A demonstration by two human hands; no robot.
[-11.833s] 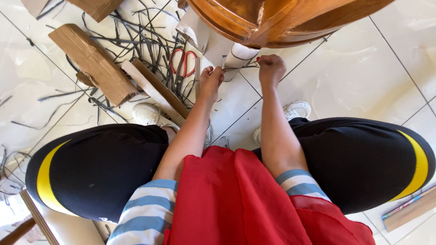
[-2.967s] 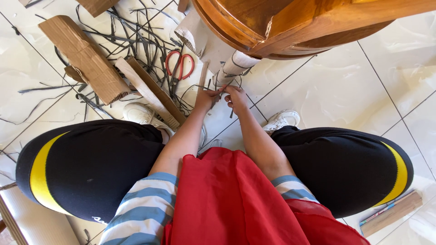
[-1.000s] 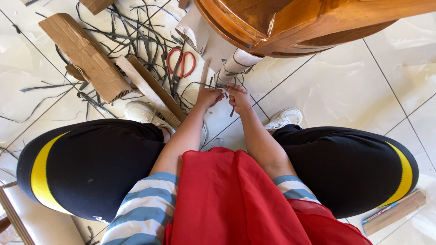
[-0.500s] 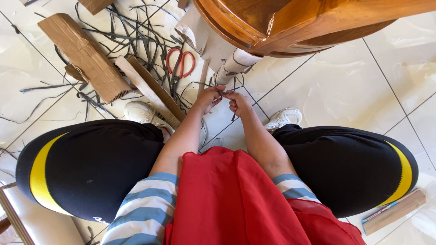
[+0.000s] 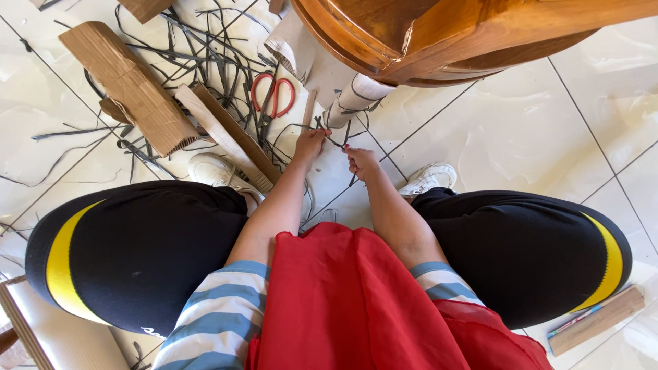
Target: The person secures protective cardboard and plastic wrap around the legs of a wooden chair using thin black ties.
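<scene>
While both hands met just short of the wrapped furniture leg, each had its fingertips pinched shut on the same thin dark strap. The left hand gripped the strap's far end, close beside the leg's foot; the right hand held it a little nearer the body, with a loose tail hanging below its fingers. Between the two grips the strap ran taut, its long axis slanting from the left fingertips, farther out, back toward the right ones. The left hand was the nearer to the leg, which stood just beyond its fingers, pale paper bound around it under the rounded wooden furniture.

Out past the left fingers lay red-handled scissors, well within reach, among a tangle of cut dark strips. Farther to that side sat a folded cardboard piece and a flat wooden slat. Everything rested on a glossy white tiled floor, the person crouched over it with knees spread wide.
</scene>
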